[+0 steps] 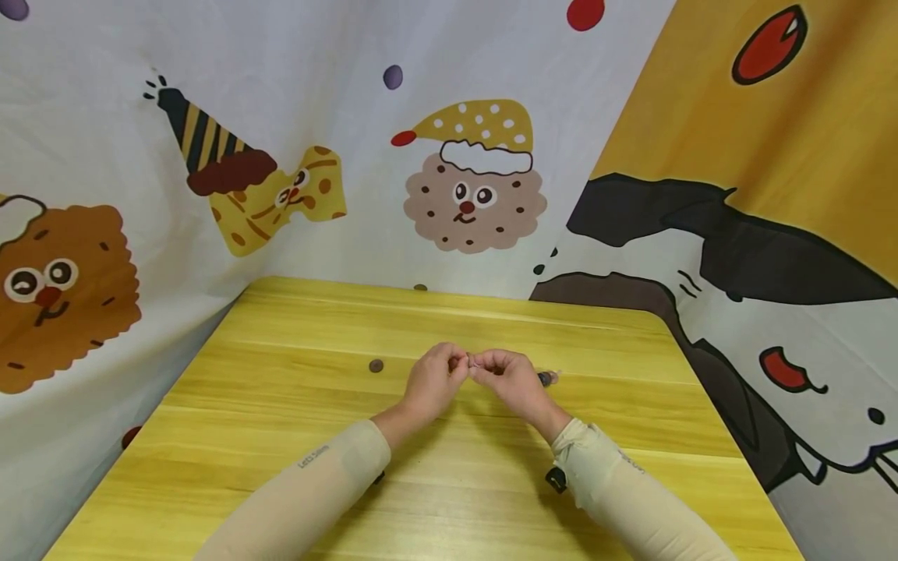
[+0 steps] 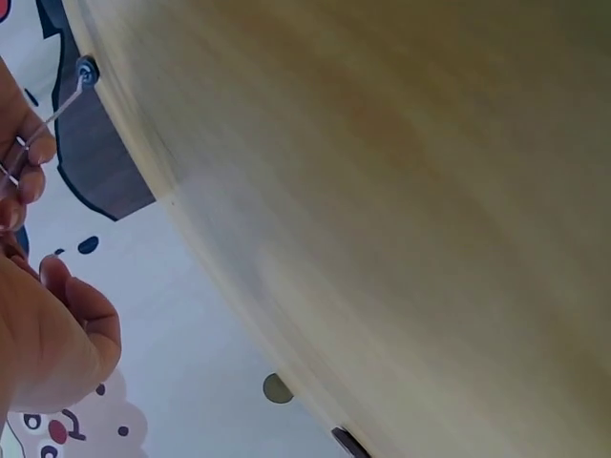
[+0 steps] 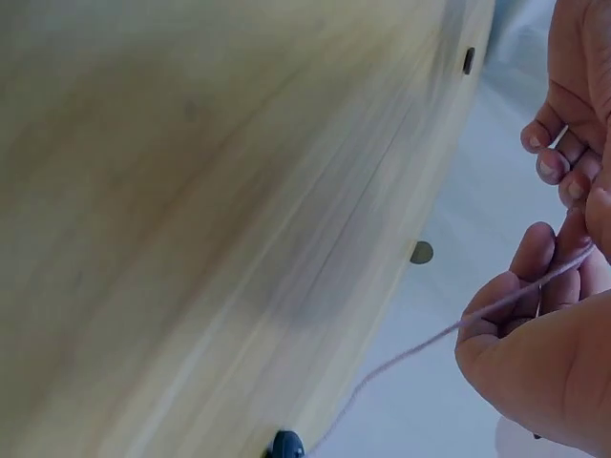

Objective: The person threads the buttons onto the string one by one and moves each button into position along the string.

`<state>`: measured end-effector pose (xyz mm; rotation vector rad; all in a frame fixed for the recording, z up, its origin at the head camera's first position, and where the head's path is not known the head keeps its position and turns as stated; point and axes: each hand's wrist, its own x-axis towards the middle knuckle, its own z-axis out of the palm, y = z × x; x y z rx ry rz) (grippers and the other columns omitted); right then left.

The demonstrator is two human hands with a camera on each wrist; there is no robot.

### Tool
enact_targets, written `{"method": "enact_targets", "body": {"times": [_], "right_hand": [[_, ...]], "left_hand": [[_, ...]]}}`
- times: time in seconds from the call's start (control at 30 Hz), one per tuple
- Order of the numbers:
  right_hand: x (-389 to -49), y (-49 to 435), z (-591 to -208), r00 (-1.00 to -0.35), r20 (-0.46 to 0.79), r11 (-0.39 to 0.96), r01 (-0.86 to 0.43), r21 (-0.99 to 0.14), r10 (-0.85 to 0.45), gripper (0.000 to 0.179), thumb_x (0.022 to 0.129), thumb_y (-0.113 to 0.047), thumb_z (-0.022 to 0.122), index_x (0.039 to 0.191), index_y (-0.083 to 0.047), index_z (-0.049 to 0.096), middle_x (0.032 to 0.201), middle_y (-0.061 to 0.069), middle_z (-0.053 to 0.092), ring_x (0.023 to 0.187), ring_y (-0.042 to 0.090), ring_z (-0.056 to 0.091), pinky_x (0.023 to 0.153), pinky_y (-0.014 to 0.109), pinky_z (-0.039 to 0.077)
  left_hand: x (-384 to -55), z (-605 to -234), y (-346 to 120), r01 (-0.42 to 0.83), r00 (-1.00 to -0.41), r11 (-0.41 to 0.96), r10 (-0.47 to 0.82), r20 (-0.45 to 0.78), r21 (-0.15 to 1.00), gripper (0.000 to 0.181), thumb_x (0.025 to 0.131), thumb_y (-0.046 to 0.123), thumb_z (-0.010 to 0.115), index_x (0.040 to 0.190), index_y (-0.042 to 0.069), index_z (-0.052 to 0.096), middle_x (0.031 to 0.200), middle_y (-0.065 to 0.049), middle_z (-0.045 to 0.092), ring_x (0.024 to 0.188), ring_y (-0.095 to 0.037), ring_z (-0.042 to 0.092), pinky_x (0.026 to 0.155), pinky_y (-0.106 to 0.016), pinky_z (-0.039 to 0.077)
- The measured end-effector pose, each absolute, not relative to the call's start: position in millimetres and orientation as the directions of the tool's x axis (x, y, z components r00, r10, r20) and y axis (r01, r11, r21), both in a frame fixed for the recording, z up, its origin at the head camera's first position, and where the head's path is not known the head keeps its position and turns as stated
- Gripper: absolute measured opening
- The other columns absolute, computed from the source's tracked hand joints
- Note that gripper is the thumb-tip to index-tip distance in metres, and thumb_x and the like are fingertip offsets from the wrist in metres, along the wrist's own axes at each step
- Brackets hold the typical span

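Over the middle of the table, the fingertips of my left hand (image 1: pixel 433 380) and right hand (image 1: pixel 515 382) meet, pinching a thin pinkish string (image 3: pixel 410 351). The string runs across the fingers of the right hand and down to a dark round piece (image 3: pixel 286 445) on the table. In the head view that dark piece (image 1: pixel 544 379) shows just beyond the right hand, partly hidden by it. The string's end is hidden between the fingertips. A small brown disc (image 1: pixel 376 365), flat like a button, lies on the table to the left of the left hand.
The yellow wood-grain table (image 1: pixel 449 499) stretches under both forearms. A curtain (image 1: pixel 337 257) with cartoon prints hangs along its far edge and down both sides.
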<state>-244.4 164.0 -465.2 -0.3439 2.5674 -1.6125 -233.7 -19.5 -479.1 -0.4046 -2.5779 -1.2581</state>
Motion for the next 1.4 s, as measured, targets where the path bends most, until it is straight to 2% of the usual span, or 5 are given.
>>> {"method": "enact_targets", "body": {"times": [0.17, 0.43, 0.77, 1.03, 1.4], "right_hand": [[-246, 165, -469, -0.948, 0.150, 0.535, -0.284, -0.796, -0.279, 0.013, 0.096, -0.022, 0.083, 0.106, -0.016, 0.078, 0.101, -0.001, 0.079, 0.093, 0.011, 0.069, 0.083, 0.024, 0.055], [-244, 163, -468, -0.906, 0.241, 0.614, -0.414, -0.672, -0.348, 0.037, 0.096, -0.021, 0.082, 0.129, -0.011, 0.069, 0.104, -0.002, 0.081, 0.099, 0.017, 0.074, 0.091, 0.040, 0.060], [-249, 184, -475, -0.791, 0.441, 0.698, -0.595, -0.398, -0.424, 0.033, 0.085, -0.025, 0.093, 0.113, -0.012, 0.082, 0.122, 0.009, 0.078, 0.122, 0.035, 0.069, 0.106, 0.060, 0.053], [-259, 242, -485, -0.865, 0.284, 0.807, -0.493, -0.327, -0.413, 0.032, 0.084, -0.028, 0.094, 0.113, -0.017, 0.083, 0.135, 0.020, 0.071, 0.131, 0.048, 0.059, 0.103, 0.074, 0.044], [-265, 281, -488, -0.903, 0.156, 0.835, -0.429, -0.345, -0.400, 0.032, 0.091, -0.028, 0.088, 0.119, -0.013, 0.081, 0.141, 0.025, 0.067, 0.135, 0.054, 0.055, 0.108, 0.077, 0.041]], "left_hand": [[-234, -479, -20, 0.319, -0.947, 0.564, 0.172, 0.270, 0.762, 0.011, 0.104, 0.018, 0.063, 0.105, 0.009, 0.069, 0.095, -0.002, 0.065, 0.080, -0.011, 0.056, 0.069, -0.023, 0.049], [-233, -481, -23, 0.304, -0.950, 0.532, 0.228, 0.212, 0.791, 0.006, 0.097, 0.010, 0.059, 0.101, 0.011, 0.064, 0.093, -0.001, 0.061, 0.078, -0.012, 0.053, 0.066, -0.023, 0.045], [-234, -483, -28, 0.300, -0.953, 0.529, 0.207, 0.221, 0.794, 0.010, 0.096, 0.010, 0.059, 0.103, 0.011, 0.066, 0.092, -0.001, 0.063, 0.078, -0.011, 0.055, 0.068, -0.023, 0.048], [-233, -482, -42, 0.280, -0.960, 0.556, 0.155, 0.234, 0.782, 0.008, 0.096, 0.011, 0.059, 0.098, 0.014, 0.066, 0.089, 0.001, 0.062, 0.077, -0.011, 0.054, 0.071, -0.025, 0.047], [-232, -482, -50, 0.271, -0.962, 0.549, 0.139, 0.233, 0.791, 0.007, 0.096, 0.012, 0.060, 0.097, 0.014, 0.066, 0.089, 0.001, 0.062, 0.075, -0.011, 0.054, 0.069, -0.025, 0.046]]}}
